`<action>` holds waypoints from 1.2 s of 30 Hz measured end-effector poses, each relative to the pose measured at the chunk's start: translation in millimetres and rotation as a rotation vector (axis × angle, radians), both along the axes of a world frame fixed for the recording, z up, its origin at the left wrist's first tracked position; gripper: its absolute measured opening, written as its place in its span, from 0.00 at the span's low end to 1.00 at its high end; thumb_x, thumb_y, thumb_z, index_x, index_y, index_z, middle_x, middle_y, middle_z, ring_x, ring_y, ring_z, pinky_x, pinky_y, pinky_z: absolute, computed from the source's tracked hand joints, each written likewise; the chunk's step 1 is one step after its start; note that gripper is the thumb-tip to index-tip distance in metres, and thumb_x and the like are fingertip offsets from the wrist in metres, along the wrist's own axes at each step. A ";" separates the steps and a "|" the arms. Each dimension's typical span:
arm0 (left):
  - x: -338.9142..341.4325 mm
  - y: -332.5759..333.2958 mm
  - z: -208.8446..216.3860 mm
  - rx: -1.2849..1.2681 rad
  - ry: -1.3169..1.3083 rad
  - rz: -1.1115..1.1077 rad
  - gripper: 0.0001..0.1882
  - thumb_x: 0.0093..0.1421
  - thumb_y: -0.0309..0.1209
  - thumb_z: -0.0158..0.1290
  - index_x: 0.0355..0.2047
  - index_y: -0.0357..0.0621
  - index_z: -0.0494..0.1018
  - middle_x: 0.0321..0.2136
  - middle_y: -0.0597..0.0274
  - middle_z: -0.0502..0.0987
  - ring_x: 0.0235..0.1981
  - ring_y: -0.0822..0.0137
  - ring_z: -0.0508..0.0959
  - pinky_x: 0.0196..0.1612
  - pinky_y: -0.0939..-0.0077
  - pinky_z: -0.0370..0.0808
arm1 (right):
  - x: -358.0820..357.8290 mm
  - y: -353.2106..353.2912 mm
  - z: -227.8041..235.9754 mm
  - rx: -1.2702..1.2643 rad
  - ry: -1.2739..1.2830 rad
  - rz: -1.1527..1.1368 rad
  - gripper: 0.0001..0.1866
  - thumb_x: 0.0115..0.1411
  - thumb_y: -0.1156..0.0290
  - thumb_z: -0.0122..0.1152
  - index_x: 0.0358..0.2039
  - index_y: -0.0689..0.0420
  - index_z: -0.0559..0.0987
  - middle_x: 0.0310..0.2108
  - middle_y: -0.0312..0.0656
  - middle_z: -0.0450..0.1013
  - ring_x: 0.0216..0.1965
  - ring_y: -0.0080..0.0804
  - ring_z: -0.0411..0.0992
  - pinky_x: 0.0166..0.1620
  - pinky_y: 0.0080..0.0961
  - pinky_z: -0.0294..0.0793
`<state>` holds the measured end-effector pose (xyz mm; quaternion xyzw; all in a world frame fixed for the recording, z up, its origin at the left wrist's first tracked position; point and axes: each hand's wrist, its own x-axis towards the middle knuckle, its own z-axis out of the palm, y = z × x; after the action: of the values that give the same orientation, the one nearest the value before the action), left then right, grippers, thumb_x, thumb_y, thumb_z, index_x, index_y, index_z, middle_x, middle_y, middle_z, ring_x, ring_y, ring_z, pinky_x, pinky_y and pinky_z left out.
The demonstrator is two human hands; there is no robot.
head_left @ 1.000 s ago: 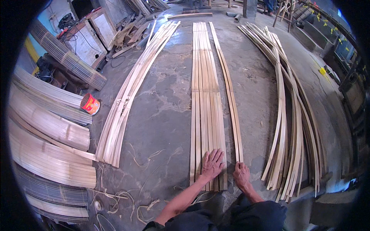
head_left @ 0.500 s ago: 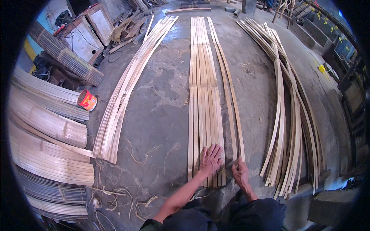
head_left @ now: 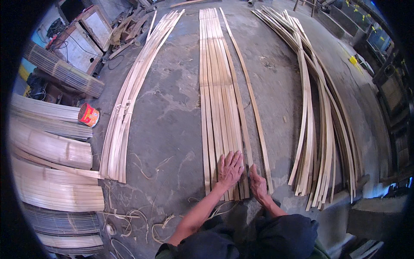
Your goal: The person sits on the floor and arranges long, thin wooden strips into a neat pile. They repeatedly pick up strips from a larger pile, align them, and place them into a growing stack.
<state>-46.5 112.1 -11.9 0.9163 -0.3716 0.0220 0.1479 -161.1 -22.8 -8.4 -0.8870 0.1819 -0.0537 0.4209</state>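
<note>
Long, pale bamboo strips (head_left: pixel 217 103) lie side by side in a flat row on the floor in front of me. My left hand (head_left: pixel 230 168) rests flat across their near ends, fingers stretched out. Just right of it, my right hand (head_left: pixel 259 185) is closed on the near end of a single bamboo strip (head_left: pixel 239 113), which runs along the row's right edge. Another loose strip (head_left: pixel 255 116) lies farther right, apart from the row, passing beyond my right hand.
A bundle of strips (head_left: pixel 125 116) tied near its middle lies on the left. To the right is a crossing pile of loose strips (head_left: pixel 321 129). Rolled slatted mats (head_left: pixel 56 181) line the left side beside a red tin (head_left: pixel 89 115). Thin shavings (head_left: pixel 142 220) litter the near floor.
My right hand has moved left with one strip, bringing it against the row and away from the other loose strip. My left hand stays flat on the row. The view has shifted slightly.
</note>
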 end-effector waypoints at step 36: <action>-12.0 -35.3 10.9 -0.424 0.521 0.139 0.29 0.60 0.36 0.52 0.57 0.28 0.62 0.49 0.36 0.67 0.51 0.41 0.70 0.53 0.55 0.70 | -11.6 -5.6 27.8 -0.129 0.150 0.122 0.24 0.67 0.69 0.48 0.62 0.61 0.63 0.44 0.61 0.74 0.45 0.55 0.75 0.44 0.39 0.75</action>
<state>-58.5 76.8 -1.1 0.8632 -0.2452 -0.1260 0.4230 -172.7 -28.4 19.4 -0.9232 0.1546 0.0269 0.3508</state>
